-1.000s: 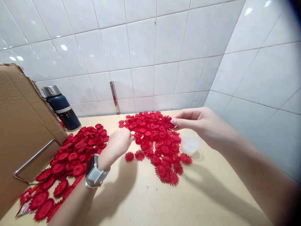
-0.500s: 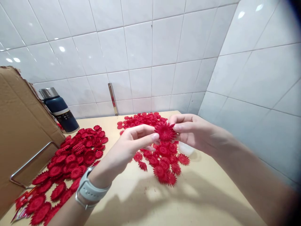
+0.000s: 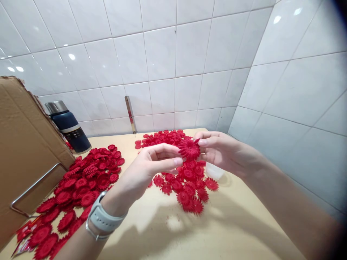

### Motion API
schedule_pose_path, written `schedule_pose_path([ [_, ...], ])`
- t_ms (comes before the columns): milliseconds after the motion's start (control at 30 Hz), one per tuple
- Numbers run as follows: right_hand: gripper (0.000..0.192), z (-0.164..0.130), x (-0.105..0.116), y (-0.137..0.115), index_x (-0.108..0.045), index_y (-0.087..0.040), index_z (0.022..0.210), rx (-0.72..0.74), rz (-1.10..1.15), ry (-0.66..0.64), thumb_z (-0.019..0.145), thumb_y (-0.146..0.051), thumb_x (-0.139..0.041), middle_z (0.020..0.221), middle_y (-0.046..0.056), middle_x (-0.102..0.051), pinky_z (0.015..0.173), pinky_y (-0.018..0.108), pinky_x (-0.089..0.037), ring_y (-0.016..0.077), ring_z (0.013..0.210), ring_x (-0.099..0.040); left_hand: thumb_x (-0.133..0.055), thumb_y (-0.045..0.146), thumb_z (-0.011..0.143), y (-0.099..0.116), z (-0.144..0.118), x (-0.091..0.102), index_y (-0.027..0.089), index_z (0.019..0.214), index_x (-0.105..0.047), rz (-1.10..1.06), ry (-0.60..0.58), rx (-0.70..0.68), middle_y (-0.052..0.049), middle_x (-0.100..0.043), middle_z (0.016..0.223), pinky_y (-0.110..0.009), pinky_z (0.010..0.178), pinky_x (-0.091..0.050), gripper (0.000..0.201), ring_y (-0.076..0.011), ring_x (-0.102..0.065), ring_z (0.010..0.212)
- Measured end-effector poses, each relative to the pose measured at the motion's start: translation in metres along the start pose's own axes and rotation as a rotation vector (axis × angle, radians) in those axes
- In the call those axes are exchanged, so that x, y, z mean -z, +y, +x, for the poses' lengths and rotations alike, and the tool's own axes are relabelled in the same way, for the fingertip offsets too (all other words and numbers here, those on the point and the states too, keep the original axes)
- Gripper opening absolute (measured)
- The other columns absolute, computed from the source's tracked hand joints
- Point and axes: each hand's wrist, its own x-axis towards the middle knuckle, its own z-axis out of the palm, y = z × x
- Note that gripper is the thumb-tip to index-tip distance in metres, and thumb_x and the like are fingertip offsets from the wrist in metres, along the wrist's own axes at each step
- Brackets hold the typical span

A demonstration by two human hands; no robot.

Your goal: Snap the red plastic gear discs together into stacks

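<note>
Fingers of the left hand and right hand pinched one red flower; a loose pile below them remained; another heap lay left.

Both hands meet mid-air, left hand and right hand pinching (fingertips nearly touching).

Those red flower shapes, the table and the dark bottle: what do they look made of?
The red flower pinched between the left hand and right hand looks like moulded plastic: uniform matt red, stiff even petals. The table seems pale wood or laminate, smooth with a faint sheen. The dark bottle looks like coated metal, with a shiny steel-like cap. I can't be certain of any.
</note>
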Motion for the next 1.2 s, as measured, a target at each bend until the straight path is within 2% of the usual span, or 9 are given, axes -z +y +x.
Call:
schedule_pose_path([
  [200, 0.003, 0.0, -0.002, 0.002, -0.066, -0.019, 0.065, -0.018, 0.016, -0.012, 0.068, -0.018, -0.066, 0.068, -0.001, -0.06, 0.065, 0.022, -0.049, 0.0098, 0.065, -0.057, -0.069, 0.019, 0.071, 0.0, 0.0, 0.0, 0.02, 0.077, -0.066, -0.027, 0.008, -0.016, 0.003, -0.06, 0.079, -0.019, 0.065, -0.045, 0.007, -0.0068, -0.054, 0.069],
  [400, 0.004, 0.001, -0.001, 0.003, -0.065, -0.02, 0.066, 0.009, -0.041, 0.003, 0.069, -0.021, -0.068, 0.067, -0.002, -0.061, 0.066, 0.026, -0.049, 0.0114, 0.065, -0.058, -0.068, 0.023, 0.071, -0.001, 0.0, -0.001, 0.02, 0.077, -0.066, -0.02, 0.043, -0.02, 0.001, -0.062, 0.083, -0.019, 0.064, -0.045, 0.006, -0.0087, -0.056, 0.074],
  [467, 0.006, -0.001, -0.004, 0.003, -0.064, -0.02, 0.067, 0.095, -0.111, 0.039, 0.07, -0.024, -0.068, 0.069, -0.001, -0.063, 0.067, 0.028, -0.049, 0.0136, 0.068, -0.059, -0.068, 0.025, 0.071, 0.0, 0.001, 0.0, 0.02, 0.083, -0.066, -0.001, 0.101, -0.007, 0.0, -0.063, 0.088, -0.021, 0.066, -0.046, 0.013, -0.0105, -0.057, 0.079],
  [567, 0.005, -0.007, -0.011, 0.002, -0.063, -0.021, 0.07, 0.361, -0.307, 0.164, 0.073, -0.024, -0.066, 0.076, 0.001, -0.064, 0.07, 0.031, -0.05, 0.0166, 0.075, -0.061, -0.066, 0.029, 0.073, 0.0, 0.003, 0.003, 0.02, 0.094, -0.063, 0.019, 0.181, 0.003, -0.003, -0.063, 0.095, -0.026, 0.071, -0.047, 0.023, -0.0141, -0.057, 0.085],
  [633, 0.005, -0.013, -0.018, 0.002, -0.062, -0.022, 0.072, 0.521, -0.48, 0.213, 0.076, -0.018, -0.062, 0.081, 0.002, -0.064, 0.072, 0.031, -0.05, 0.0183, 0.082, -0.06, -0.063, 0.03, 0.076, 0.0, 0.004, 0.004, 0.019, 0.095, -0.063, -0.007, 0.179, 0.001, -0.004, -0.064, 0.096, -0.027, 0.072, -0.048, 0.021, -0.0146, -0.058, 0.086],
  [700, 0.01, -0.018, -0.025, 0.002, -0.061, -0.022, 0.073, 0.61, -0.622, 0.185, 0.077, -0.014, -0.059, 0.086, 0.002, -0.063, 0.074, 0.032, -0.049, 0.0199, 0.09, -0.059, -0.059, 0.032, 0.079, -0.001, 0.004, 0.004, 0.019, 0.092, -0.064, -0.055, 0.135, -0.008, -0.004, -0.064, 0.096, -0.025, 0.071, -0.049, 0.018, -0.0139, -0.059, 0.084],
  [867, 0.015, -0.022, -0.031, 0.003, -0.057, -0.023, 0.077, 0.723, -0.819, 0.078, 0.078, -0.008, -0.055, 0.091, 0.003, -0.063, 0.077, 0.034, -0.049, 0.0194, 0.09, -0.059, -0.055, 0.035, 0.082, -0.001, 0.001, 0.0, 0.018, 0.09, -0.067, -0.125, 0.006, -0.033, -0.004, -0.068, 0.089, -0.024, 0.075, -0.049, 0.022, -0.0125, -0.063, 0.078],
  [1033, 0.018, -0.02, -0.031, 0.003, -0.055, -0.023, 0.077, 0.813, -0.975, 0.067, 0.077, -0.005, -0.055, 0.089, 0.004, -0.063, 0.073, 0.033, -0.05, 0.0183, 0.087, -0.059, -0.06, 0.029, 0.079, 0.003, 0.0, -0.001, 0.018, 0.091, -0.067, -0.132, 0.06, -0.054, 0.0, -0.067, 0.084, -0.019, 0.073, -0.048, 0.017, -0.0078, -0.06, 0.071],
  [1200, 0.015, -0.02, -0.032, 0.004, -0.057, -0.022, 0.08, 0.807, -0.923, 0.048, 0.075, -0.007, -0.058, 0.088, 0.004, -0.064, 0.075, 0.035, -0.05, 0.0199, 0.088, -0.06, -0.064, 0.025, 0.077, 0.002, 0.001, -0.001, 0.019, 0.09, -0.067, -0.134, 0.09, -0.073, 0.001, -0.067, 0.081, -0.019, 0.073, -0.047, 0.015, -0.0077, -0.06, 0.073],
])
